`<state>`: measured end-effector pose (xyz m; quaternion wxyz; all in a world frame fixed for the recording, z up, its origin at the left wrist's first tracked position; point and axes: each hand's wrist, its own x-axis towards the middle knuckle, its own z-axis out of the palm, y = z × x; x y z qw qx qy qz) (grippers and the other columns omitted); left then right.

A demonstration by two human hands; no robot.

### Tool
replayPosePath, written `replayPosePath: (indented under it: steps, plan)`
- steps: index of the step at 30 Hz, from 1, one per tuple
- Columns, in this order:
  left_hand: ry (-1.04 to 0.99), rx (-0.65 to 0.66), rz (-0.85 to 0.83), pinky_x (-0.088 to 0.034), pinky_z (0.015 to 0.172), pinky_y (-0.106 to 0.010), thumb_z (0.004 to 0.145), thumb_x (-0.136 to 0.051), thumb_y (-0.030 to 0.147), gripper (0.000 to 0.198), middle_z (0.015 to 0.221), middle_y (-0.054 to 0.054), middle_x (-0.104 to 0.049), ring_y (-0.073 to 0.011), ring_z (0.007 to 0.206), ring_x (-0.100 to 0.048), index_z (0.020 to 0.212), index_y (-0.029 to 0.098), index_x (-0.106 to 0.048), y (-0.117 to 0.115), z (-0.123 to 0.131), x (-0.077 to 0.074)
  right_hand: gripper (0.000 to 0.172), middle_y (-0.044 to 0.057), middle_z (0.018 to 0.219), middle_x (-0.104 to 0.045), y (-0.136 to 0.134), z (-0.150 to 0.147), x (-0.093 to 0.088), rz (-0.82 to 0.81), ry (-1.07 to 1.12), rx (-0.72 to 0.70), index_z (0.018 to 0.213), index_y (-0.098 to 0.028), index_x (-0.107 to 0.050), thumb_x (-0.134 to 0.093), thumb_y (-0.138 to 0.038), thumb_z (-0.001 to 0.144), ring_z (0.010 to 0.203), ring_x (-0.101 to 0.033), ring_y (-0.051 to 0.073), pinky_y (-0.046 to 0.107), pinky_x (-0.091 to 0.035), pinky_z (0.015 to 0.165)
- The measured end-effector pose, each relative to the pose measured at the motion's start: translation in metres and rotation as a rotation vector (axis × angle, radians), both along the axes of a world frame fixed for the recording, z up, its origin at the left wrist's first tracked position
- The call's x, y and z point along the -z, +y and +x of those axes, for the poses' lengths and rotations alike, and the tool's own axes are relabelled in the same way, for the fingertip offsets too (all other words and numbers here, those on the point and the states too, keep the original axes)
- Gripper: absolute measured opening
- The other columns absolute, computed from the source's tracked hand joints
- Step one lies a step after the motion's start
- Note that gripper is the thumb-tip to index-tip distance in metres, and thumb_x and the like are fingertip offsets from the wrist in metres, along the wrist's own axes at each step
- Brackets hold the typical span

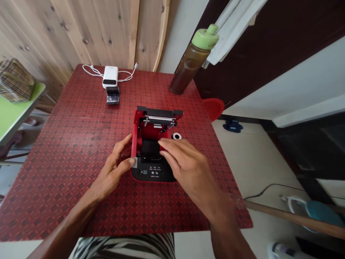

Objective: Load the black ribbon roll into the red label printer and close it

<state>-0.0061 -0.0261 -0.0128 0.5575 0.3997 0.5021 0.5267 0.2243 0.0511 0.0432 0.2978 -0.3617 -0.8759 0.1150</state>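
Red label printer (148, 131) sits inside the table edge (81, 225), left hand (113, 169) pinching it, right hand (185, 165) cupped over it.

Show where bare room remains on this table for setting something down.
Bare red tabletop lies left of the open red printer and right of the right hand. It is crowded at the printer, between the left hand and the paper roll.

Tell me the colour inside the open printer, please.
The inside of the printer is red, best seen in the head view.
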Motion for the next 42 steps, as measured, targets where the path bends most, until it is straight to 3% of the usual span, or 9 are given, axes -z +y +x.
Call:
replayPosePath:
  steps: [5, 11, 17, 27, 32, 34, 37, 39, 42]
  plan:
    - [0.017, -0.007, 0.007, -0.035, 0.142, -0.065, 0.103, -0.078, 0.049, 0.07, 0.175, -0.009, -0.06, -0.0398, 0.166, -0.053, 0.17, 0.036, -0.061, 0.001, 0.0, 0.0, 0.019, 0.015, 0.112, -0.087, 0.032, -0.037, 0.003, -0.093, -0.415, -0.083, 0.106, -0.018, -0.082, -0.067, -0.005, 0.106, 0.108, -0.083, 0.035, 0.054, -0.067, 0.1]
    - [0.022, -0.017, 0.016, -0.038, 0.14, -0.064, 0.104, -0.078, 0.049, 0.07, 0.174, -0.01, -0.06, -0.0405, 0.164, -0.055, 0.17, 0.034, -0.06, 0.002, 0.0, 0.0, 0.023, 0.01, 0.1, -0.084, 0.044, -0.051, 0.013, -0.139, -0.451, -0.107, 0.096, -0.021, -0.077, -0.065, -0.002, 0.101, 0.097, -0.083, 0.03, 0.045, -0.063, 0.094]
    - [-0.007, 0.002, 0.023, -0.038, 0.14, -0.064, 0.104, -0.077, 0.045, 0.069, 0.178, -0.011, -0.058, -0.0396, 0.166, -0.052, 0.169, 0.032, -0.06, 0.002, 0.0, 0.001, 0.025, 0.013, 0.11, -0.085, 0.048, -0.049, 0.001, -0.127, -0.483, -0.12, 0.11, -0.017, -0.079, -0.064, -0.001, 0.1, 0.099, -0.081, 0.028, 0.041, -0.062, 0.088]
    - [0.016, -0.002, 0.039, -0.05, 0.131, -0.064, 0.102, -0.08, 0.047, 0.067, 0.176, -0.009, -0.062, -0.043, 0.163, -0.056, 0.165, 0.034, -0.062, 0.004, -0.003, 0.003, 0.014, 0.009, 0.099, -0.084, 0.016, -0.036, -0.012, 0.077, -0.297, 0.009, 0.1, -0.021, -0.078, -0.07, -0.01, 0.103, 0.099, -0.078, 0.029, 0.04, -0.064, 0.084]
    - [0.014, -0.005, 0.025, -0.049, 0.132, -0.067, 0.103, -0.078, 0.046, 0.064, 0.178, -0.008, -0.06, -0.0451, 0.169, -0.049, 0.165, 0.036, -0.062, 0.003, -0.004, 0.005, 0.015, 0.004, 0.109, -0.087, 0.008, 0.006, -0.027, 0.016, 0.099, 0.06, 0.117, -0.027, -0.082, -0.075, -0.021, 0.105, 0.099, -0.08, 0.027, 0.046, -0.067, 0.093]
    - [0.021, -0.01, 0.027, -0.048, 0.133, -0.067, 0.103, -0.078, 0.047, 0.064, 0.179, -0.007, -0.059, -0.0448, 0.171, -0.047, 0.165, 0.036, -0.063, 0.002, -0.003, 0.007, 0.024, 0.001, 0.11, -0.087, 0.003, 0.031, -0.019, -0.154, 0.329, 0.126, 0.122, -0.032, -0.083, -0.087, -0.027, 0.099, 0.097, -0.081, 0.026, 0.046, -0.069, 0.092]
    - [0.014, -0.012, 0.036, -0.046, 0.135, -0.065, 0.105, -0.077, 0.048, 0.063, 0.18, -0.005, -0.057, -0.0433, 0.17, -0.048, 0.166, 0.038, -0.063, 0.002, -0.003, 0.01, 0.032, 0.002, 0.109, -0.087, -0.007, 0.062, 0.01, -0.359, 0.688, 0.283, 0.121, -0.031, -0.084, -0.093, -0.028, 0.09, 0.096, -0.083, 0.026, 0.047, -0.071, 0.09]
    - [0.004, -0.009, 0.04, -0.045, 0.136, -0.063, 0.106, -0.075, 0.048, 0.061, 0.181, -0.003, -0.056, -0.042, 0.17, -0.048, 0.166, 0.04, -0.063, 0.002, -0.003, 0.013, 0.031, 0.003, 0.108, -0.088, -0.015, 0.072, 0.033, -0.442, 0.742, 0.339, 0.118, -0.03, -0.084, -0.091, -0.026, 0.089, 0.096, -0.084, 0.025, 0.045, -0.071, 0.09]
    - [0.003, 0.0, 0.05, -0.045, 0.137, -0.061, 0.107, -0.074, 0.046, 0.06, 0.181, -0.001, -0.056, -0.0408, 0.171, -0.047, 0.166, 0.041, -0.063, 0.002, -0.004, 0.015, 0.027, 0.005, 0.114, -0.09, -0.026, 0.073, 0.061, -0.53, 0.611, 0.333, 0.118, -0.029, -0.084, -0.083, -0.025, 0.091, 0.103, -0.086, 0.026, 0.045, -0.071, 0.096]
